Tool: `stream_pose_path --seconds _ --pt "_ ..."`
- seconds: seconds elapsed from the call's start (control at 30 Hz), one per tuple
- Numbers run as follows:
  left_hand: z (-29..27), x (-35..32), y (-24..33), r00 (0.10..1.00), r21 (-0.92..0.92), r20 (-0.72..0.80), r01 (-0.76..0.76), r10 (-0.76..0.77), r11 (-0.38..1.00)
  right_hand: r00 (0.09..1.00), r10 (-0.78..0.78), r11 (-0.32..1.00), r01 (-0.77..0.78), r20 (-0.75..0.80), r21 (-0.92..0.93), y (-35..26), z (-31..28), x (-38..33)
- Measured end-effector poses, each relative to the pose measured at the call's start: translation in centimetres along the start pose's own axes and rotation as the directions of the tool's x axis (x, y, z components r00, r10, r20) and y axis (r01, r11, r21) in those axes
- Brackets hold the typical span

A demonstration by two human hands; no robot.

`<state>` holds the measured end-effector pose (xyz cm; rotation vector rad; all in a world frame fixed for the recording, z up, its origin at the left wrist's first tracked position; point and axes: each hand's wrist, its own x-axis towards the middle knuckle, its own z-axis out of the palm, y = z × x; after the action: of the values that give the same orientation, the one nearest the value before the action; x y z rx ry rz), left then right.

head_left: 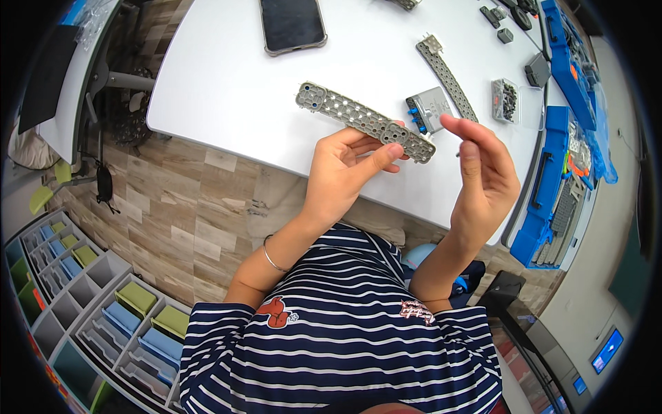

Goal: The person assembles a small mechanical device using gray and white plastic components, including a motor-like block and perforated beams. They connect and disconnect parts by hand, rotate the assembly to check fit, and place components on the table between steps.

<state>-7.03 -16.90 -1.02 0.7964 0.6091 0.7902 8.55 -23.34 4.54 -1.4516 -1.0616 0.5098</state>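
Observation:
My left hand (336, 176) is closed round one end of a long grey perforated building beam (348, 114), thumb on top and fingers beneath. The beam slants above the table's near edge, its far end pointing up and left. Thicker pieces are joined on at both ends. My right hand (488, 181) is raised to the right of the beam, apart from it. Its fingers stretch toward the left and the thumb stands away from them, with nothing visible between. Behind that hand's fingertips lies a grey block with blue pins (433, 103).
Another grey beam (447, 72) lies on the white table (221, 76), near a clear box of small dark parts (506, 103). A phone (293, 26) rests at the back. Blue cases (549, 176) with parts line the right side. Drawer trays (131, 324) stand at lower left.

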Motion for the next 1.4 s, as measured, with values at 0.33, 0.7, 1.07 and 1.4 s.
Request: stream_pose_path --seconds 0.33,0.7,1.07,1.4 --pt "-0.3 -0.1 -0.4 0.987 0.023 0.116 -0.115 0.112 0.993 0.997 0.036 0.96 -0.014 -0.073 0.278 0.4 0.1 0.3" --pt "-2.5 -0.6 1.4 0.82 0.53 0.429 -0.568 0.379 0.63 0.987 -0.15 0.984 0.153 0.05 -0.085 -1.8 2.0 -1.8" --pt "-2.5 -1.3 0.6 0.895 0.528 0.309 -0.442 0.321 0.725 0.98 -0.053 0.968 0.097 0.191 -0.232 -1.7 2.4 -1.3" --pt "-2.2 -1.7 -1.0 0.986 0.002 0.077 -0.148 0.148 0.989 0.924 -0.088 0.796 0.289 0.371 -0.531 -2.0 1.6 -1.8"
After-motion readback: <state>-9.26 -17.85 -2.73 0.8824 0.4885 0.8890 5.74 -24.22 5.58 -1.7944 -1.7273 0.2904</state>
